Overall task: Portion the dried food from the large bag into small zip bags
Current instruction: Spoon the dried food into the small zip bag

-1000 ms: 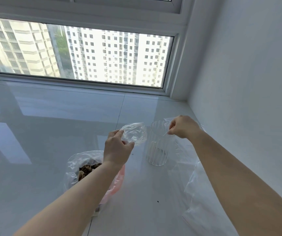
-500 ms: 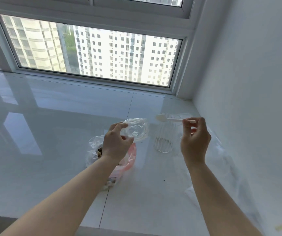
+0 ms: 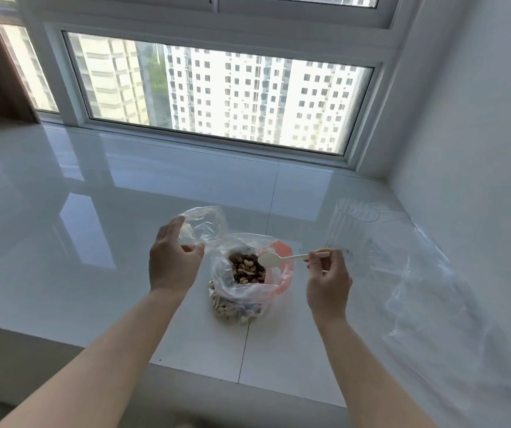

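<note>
Scooping step | our left hand grips small zip bag | right hand pinches spoon over large bag on counter | we should dip deep, lift level, keep mouth wide

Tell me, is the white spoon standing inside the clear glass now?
No, the right hand holds the white spoon over the open large bag of dried food, while the clear glass stands apart.
</note>
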